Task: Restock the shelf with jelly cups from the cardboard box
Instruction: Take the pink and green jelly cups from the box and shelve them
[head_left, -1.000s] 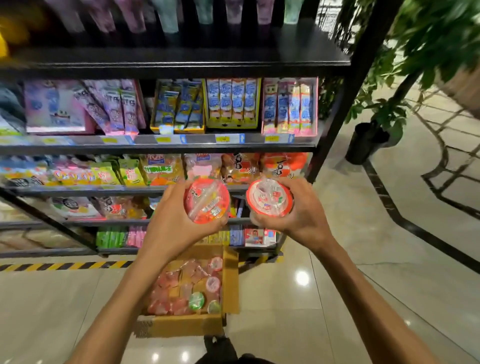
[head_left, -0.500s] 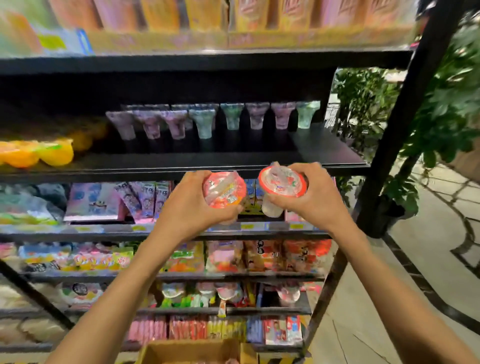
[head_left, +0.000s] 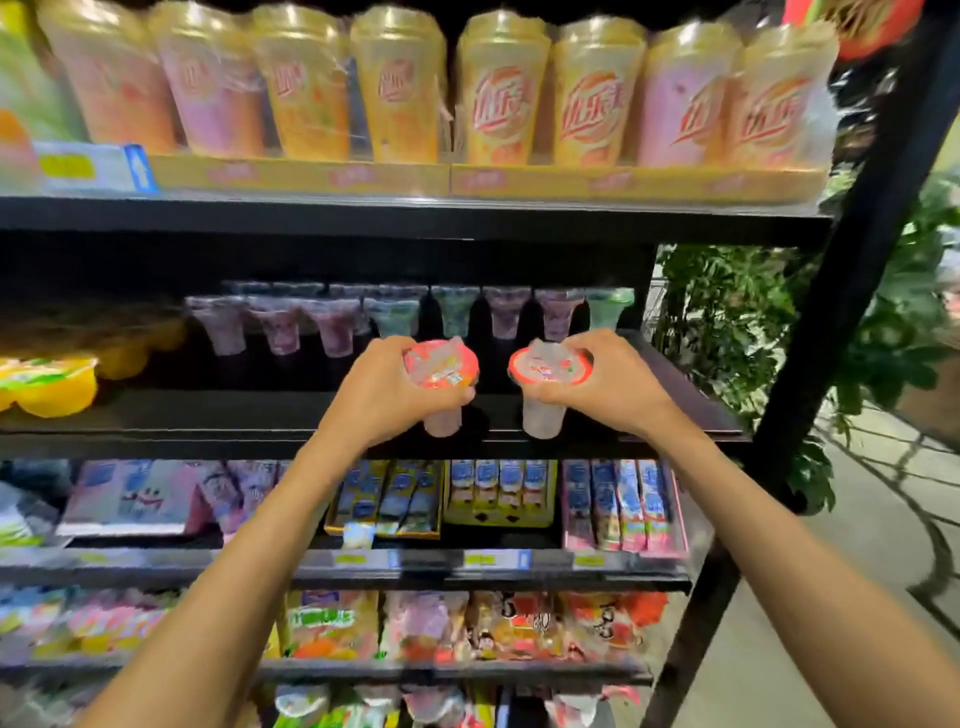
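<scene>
My left hand (head_left: 382, 392) grips a red-lidded jelly cup (head_left: 441, 366) by its upper rim. My right hand (head_left: 605, 382) grips a second jelly cup (head_left: 550, 364) with a red-rimmed lid. Both cups are upright, side by side, just above the front edge of the black shelf (head_left: 234, 415). Behind them at the back of that shelf stands a row of several similar stemmed jelly cups (head_left: 395, 317). The cardboard box is out of view.
Yellow jelly packs (head_left: 47, 384) lie at the shelf's left end. Tall drink cups (head_left: 504, 88) fill the shelf above. Snack boxes (head_left: 498, 491) and bags occupy the shelves below. A black upright post (head_left: 852, 249) and green plants (head_left: 727, 332) stand to the right.
Both hands have lifted the two cups from waist height over the box up to the jelly shelf. The view has tilted upward, and the cardboard box has left the frame.
</scene>
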